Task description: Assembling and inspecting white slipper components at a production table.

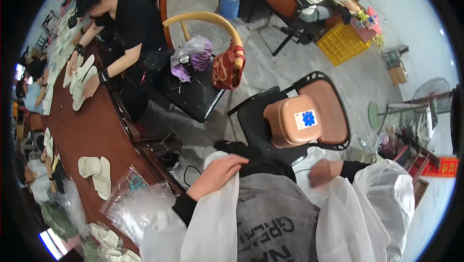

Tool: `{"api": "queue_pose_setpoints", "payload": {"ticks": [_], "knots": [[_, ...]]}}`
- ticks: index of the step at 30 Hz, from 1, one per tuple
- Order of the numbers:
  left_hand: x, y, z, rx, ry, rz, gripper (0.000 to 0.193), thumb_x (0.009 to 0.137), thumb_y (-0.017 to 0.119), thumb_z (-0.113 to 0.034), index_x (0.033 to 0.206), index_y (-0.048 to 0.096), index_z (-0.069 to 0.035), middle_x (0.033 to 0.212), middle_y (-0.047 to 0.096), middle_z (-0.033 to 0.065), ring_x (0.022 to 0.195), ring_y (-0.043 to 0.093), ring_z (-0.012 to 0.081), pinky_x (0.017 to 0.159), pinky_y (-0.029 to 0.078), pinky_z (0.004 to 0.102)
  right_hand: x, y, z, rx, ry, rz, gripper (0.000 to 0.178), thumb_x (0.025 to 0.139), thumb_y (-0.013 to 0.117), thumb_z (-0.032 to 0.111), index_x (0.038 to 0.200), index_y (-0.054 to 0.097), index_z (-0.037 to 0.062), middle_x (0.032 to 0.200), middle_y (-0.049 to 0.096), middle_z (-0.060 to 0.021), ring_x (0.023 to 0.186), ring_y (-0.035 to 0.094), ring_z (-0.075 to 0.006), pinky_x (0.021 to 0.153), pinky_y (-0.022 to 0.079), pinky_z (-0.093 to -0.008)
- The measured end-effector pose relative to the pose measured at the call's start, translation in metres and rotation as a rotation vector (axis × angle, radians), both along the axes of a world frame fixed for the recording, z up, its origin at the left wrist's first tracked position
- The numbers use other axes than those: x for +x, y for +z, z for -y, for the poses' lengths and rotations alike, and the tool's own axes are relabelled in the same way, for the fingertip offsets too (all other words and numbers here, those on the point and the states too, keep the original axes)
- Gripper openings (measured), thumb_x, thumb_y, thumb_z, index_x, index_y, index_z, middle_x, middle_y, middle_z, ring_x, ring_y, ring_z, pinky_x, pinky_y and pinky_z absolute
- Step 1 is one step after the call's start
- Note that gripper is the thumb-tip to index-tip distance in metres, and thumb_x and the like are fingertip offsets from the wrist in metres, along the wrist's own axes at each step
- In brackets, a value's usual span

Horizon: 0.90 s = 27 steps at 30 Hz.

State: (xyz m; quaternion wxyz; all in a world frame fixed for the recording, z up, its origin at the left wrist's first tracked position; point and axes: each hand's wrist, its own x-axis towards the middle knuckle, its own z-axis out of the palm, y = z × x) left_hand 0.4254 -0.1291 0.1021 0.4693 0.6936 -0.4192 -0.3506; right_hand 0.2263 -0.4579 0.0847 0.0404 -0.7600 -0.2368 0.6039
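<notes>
A thin white mesh jacket (212,218) hangs loose over both my arms, its front parted over a grey printed top (275,213). My left hand (220,175) is closed at the jacket's left front edge, with the cloth falling below its bent fingers. On the other side, my right hand (325,172) is beside the right part of the jacket. It is blurred, and its fingers cannot be made out clearly. Dark sleeves show at both wrists.
A black chair (333,93) ahead carries a pinkish-brown plastic stool (285,122). To the left, a brown table (72,136) holds pale slippers (99,175) and clear plastic bags (140,201). A person in black (135,25) handles slippers there. A wooden-armed chair (203,15) holds bags.
</notes>
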Motion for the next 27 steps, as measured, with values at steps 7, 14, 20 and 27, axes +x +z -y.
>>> {"api": "queue_pose_setpoints", "payload": {"ticks": [7, 14, 20, 27], "knots": [[-0.005, -0.076, 0.049, 0.076, -0.35, 0.313, 0.027, 0.093, 0.059, -0.029, 0.105, 0.067, -0.006, 0.104, 0.064, 0.0125, 0.092, 0.062, 0.0316, 0.08, 0.05, 0.0382, -0.028, -0.059, -0.063, -0.391, -0.665, 0.318, 0.047, 0.096, 0.033, 0.051, 0.116, 0.058, 0.0169, 0.095, 0.07, -0.0162, 0.087, 0.067, -0.0409, 0.071, 0.053, -0.0513], [-0.017, -0.098, 0.074, -0.121, -0.304, 0.275, 0.025, 0.083, 0.062, -0.024, 0.075, 0.065, 0.0, 0.08, 0.062, 0.0193, 0.078, 0.062, 0.0367, 0.069, 0.049, 0.0459, -0.039, -0.113, -0.047, -0.638, -1.049, 0.378, 0.038, 0.089, 0.05, 0.043, 0.119, 0.05, 0.0184, 0.101, 0.069, -0.0176, 0.094, 0.067, -0.0405, 0.079, 0.052, -0.0497], [-0.019, -0.108, 0.084, 0.027, -0.273, 0.101, 0.03, 0.078, 0.064, -0.026, 0.089, 0.068, 0.001, 0.085, 0.067, 0.0226, 0.082, 0.065, 0.0373, 0.07, 0.05, 0.0446, -0.006, -0.155, 0.016, -0.396, -0.675, 0.515, 0.034, 0.087, 0.054, 0.04, 0.112, 0.053, 0.0173, 0.097, 0.069, -0.0183, 0.092, 0.068, -0.0375, 0.077, 0.052, -0.0484], [-0.026, -0.038, 0.044, -0.111, 0.144, 0.075, 0.032, 0.085, 0.062, -0.024, 0.103, 0.059, 0.002, 0.086, 0.063, 0.0262, 0.085, 0.063, 0.041, 0.07, 0.049, 0.0458, 0.098, 0.092, -0.067, -0.357, -0.41, 0.661, 0.033, 0.085, 0.061, 0.036, 0.107, 0.055, 0.0127, 0.092, 0.069, -0.0188, 0.088, 0.068, -0.0362, 0.075, 0.053, -0.0472]]}}
